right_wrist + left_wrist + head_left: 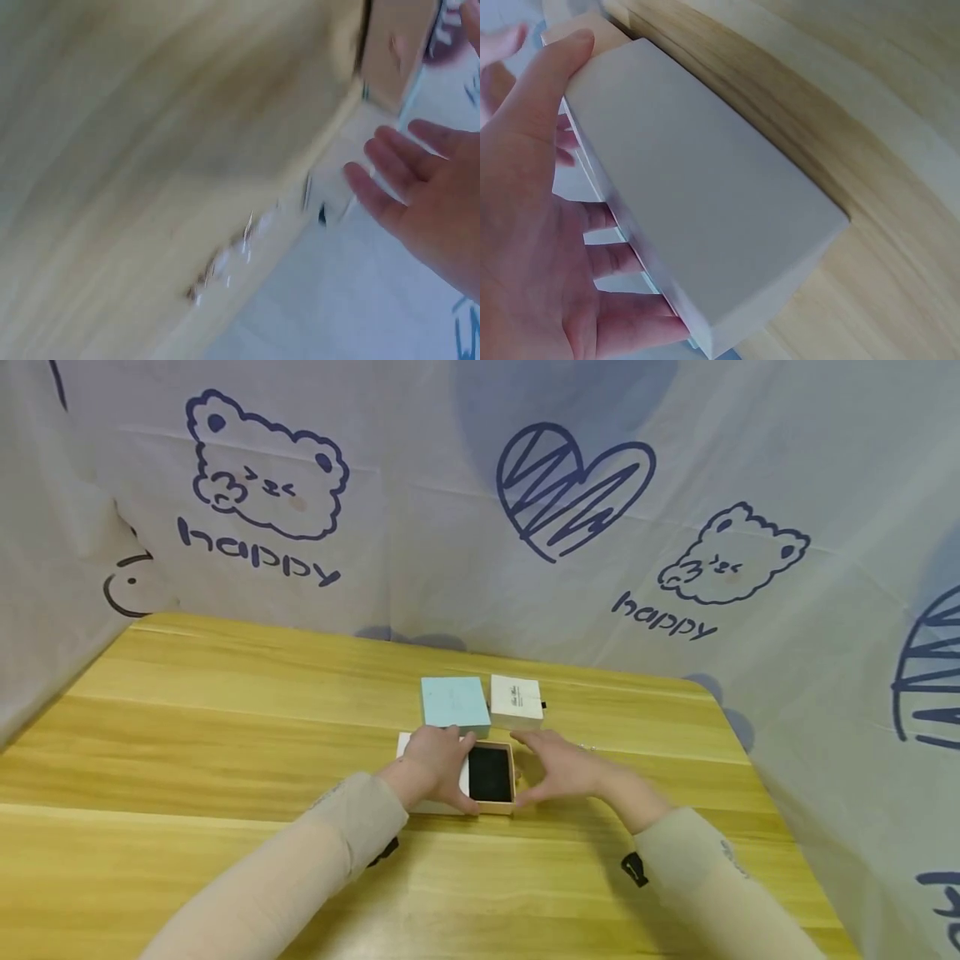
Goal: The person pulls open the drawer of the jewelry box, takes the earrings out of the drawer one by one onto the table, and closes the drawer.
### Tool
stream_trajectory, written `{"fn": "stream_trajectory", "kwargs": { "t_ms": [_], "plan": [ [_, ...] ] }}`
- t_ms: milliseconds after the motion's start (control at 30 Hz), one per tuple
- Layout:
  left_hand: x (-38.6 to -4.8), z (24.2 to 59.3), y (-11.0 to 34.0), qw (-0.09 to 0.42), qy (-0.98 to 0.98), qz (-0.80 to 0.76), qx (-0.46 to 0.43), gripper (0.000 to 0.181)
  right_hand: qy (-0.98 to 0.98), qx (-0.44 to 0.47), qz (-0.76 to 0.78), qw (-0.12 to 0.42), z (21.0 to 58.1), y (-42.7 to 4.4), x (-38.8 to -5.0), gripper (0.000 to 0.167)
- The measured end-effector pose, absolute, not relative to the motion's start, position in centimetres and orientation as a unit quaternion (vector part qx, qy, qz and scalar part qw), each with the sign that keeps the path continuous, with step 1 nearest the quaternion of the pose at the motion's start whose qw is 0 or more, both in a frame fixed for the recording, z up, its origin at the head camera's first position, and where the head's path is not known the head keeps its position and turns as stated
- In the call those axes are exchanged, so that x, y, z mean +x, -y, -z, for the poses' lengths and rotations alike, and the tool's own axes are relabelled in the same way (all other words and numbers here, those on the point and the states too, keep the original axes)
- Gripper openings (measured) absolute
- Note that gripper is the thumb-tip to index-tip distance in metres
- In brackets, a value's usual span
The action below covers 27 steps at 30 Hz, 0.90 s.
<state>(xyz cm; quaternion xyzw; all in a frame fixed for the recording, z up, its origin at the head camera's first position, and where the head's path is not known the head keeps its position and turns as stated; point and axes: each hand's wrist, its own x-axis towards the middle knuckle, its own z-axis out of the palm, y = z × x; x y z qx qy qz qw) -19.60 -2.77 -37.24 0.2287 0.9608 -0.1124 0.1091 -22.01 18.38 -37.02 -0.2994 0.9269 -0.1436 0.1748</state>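
A white drawer-style gift box [697, 180] lies on the table, its inner tray [495, 808] pulled partly out to the right. A black pad [491, 774] lines the tray. My left hand [435, 766] grips the white sleeve from above, thumb on the near side and fingers along the far side. Just right of the tray's end, my right hand [562, 766] hovers with fingers spread, holding nothing. The right wrist view shows this hand apart from the tray, though blurred. A shiny bracelet-like string [225, 259] lies on the table near the right hand.
Behind the open box stand a light blue box [454, 703] and a smaller white box [516, 697] with dark lettering and a black tab. The wooden table [225, 718] meets a printed cloth [420, 527] at the back and sides.
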Motion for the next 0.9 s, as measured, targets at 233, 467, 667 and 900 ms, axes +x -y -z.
{"fn": "stream_trajectory", "kwargs": {
  "t_ms": [233,467,667,900],
  "plan": [
    [-19.8,37.3,3.5,0.102,-0.96,0.112,0.236,0.117,-0.921,-0.31,0.138,0.19,37.9,-16.8,-21.9,0.095],
    [-19.6,37.5,5.9,0.109,-0.955,-0.013,0.275,0.1,-0.924,-0.306,0.141,0.182,38.1,-16.8,-21.8,0.095],
    [-19.2,37.5,8.5,0.123,-0.954,-0.079,0.263,0.09,-0.923,-0.303,0.141,0.188,38.2,-16.7,-21.6,0.096],
    [-18.9,37.0,9.5,0.178,-0.951,-0.143,0.207,0.094,-0.922,-0.3,0.143,0.197,38.1,-16.9,-21.6,0.096]
  ]
}}
